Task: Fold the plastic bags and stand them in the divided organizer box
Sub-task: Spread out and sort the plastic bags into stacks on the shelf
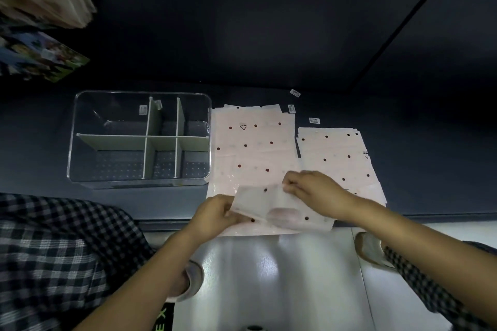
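Between my left hand (215,212) and right hand (312,188) — both pinching — the half-folded translucent dotted plastic bag (271,207) runs crosswise; clear divided organizer box (80,105) sits far-left.

Both hands, left (217,212) and right (314,191), pinch a folded, dotted translucent plastic bag (271,205) beside a clear divided organizer box (139,140).

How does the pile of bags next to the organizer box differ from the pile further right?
The pile next to the organizer box is the larger stack, with bigger sheets and reddish dots; the right stack is smaller, with darker dots. The left hand and right hand fold a bag over the larger stack; the right stack is only partly covered by the right hand. Both are pale pink, dotted and lie flat.
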### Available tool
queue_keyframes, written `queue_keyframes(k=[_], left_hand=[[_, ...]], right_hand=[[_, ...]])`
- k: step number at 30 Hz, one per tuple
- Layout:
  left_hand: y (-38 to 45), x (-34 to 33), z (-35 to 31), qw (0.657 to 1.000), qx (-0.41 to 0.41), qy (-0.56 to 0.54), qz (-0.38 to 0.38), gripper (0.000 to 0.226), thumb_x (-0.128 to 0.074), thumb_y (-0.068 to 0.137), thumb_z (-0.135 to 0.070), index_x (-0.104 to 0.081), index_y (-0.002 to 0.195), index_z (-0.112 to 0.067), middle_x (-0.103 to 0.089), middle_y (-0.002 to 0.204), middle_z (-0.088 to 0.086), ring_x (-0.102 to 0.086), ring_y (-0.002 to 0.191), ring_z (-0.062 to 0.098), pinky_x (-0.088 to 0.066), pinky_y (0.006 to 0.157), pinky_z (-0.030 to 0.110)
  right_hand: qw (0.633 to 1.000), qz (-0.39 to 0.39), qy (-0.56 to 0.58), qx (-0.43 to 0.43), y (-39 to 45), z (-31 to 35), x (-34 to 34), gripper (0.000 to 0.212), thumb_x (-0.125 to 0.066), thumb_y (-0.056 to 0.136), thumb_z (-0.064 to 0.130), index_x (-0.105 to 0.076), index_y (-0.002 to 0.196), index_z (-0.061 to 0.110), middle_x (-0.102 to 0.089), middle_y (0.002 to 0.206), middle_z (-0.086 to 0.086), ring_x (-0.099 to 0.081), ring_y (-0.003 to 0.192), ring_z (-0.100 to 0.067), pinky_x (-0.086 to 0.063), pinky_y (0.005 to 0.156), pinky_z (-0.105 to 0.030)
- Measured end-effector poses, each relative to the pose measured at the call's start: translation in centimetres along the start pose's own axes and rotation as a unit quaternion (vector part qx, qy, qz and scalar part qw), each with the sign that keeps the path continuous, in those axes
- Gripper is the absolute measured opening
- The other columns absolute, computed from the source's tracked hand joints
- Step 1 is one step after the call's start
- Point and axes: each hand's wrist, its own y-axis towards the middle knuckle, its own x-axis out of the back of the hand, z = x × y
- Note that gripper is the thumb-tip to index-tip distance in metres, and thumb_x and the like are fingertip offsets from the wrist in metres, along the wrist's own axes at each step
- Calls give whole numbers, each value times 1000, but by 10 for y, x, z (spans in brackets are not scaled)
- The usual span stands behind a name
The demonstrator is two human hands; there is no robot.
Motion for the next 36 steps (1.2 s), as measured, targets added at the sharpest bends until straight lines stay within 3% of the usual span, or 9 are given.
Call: queue_keyframes(k=[3,7,14,18,22,25,28,32,36], left_hand=[[1,-2,2,993,58,-99,-13,30,-74,80,-12,-63,108,-14,-72,93,9,-66,85,19,-50,90,47],[6,-8,3,993,76,-41,-82,43,-68,85,-16,-50,124,-16,-45,53,-1,-41,55,14,-37,61,32],[-11,-23,-17,938,-74,259,-218,55,-69,83,-26,-48,133,-16,-54,116,4,-51,107,25,-45,87,38],[-15,-42,-18,887,-227,385,-113,60,-70,81,-34,-52,133,-10,-48,142,10,-44,132,29,-37,108,47],[-22,-50,-3,854,-199,481,-15,73,-31,94,-54,-11,150,-12,-4,157,10,-2,145,28,-8,117,48],[-23,-45,3,839,-179,514,-3,75,-33,91,-61,-17,150,-16,-11,156,14,-12,143,31,-19,114,51],[-22,-45,8,842,-179,509,11,75,-33,91,-63,-6,150,-24,0,155,19,0,143,36,-10,115,52],[-20,-47,7,838,-160,522,9,74,-26,90,-65,-3,150,-28,-2,155,23,0,143,38,-11,116,52],[-17,-50,12,840,-156,519,36,73,-17,92,-66,21,144,-33,30,150,18,34,135,33,17,115,46]], right_hand=[[998,-12,-23,-49,36,-17,1,18,-40,100,26,-54,97,15,-56,87,-2,-50,91,-24,-41,77,-33],[994,-11,-29,-108,73,-32,-4,25,-39,100,28,-57,101,10,-62,99,-8,-51,100,-27,-40,80,-33],[987,3,-58,-152,90,-38,-16,30,-36,101,33,-54,106,9,-61,114,-8,-41,118,-27,-38,96,-38],[986,-7,-50,-162,93,-41,-19,28,-35,101,32,-54,107,12,-60,116,-8,-41,119,-28,-37,95,-38],[984,-11,-62,-168,98,-41,-22,27,-32,101,32,-52,106,14,-61,115,-7,-42,117,-28,-35,93,-39],[982,-4,-57,-179,99,-41,-22,26,-31,101,33,-50,101,15,-61,112,-7,-42,116,-28,-35,91,-38],[982,-60,-65,-164,91,-37,-22,26,-34,101,29,-52,108,12,-59,112,-8,-44,114,-29,-36,90,-37],[961,-251,-95,-61,56,-17,-44,32,-47,96,21,-54,124,8,-55,127,-11,-46,122,-28,-33,102,-36],[955,-205,-189,101,4,3,-104,54,-65,86,35,-55,129,3,-53,136,-11,-49,127,-29,-42,103,-48]])
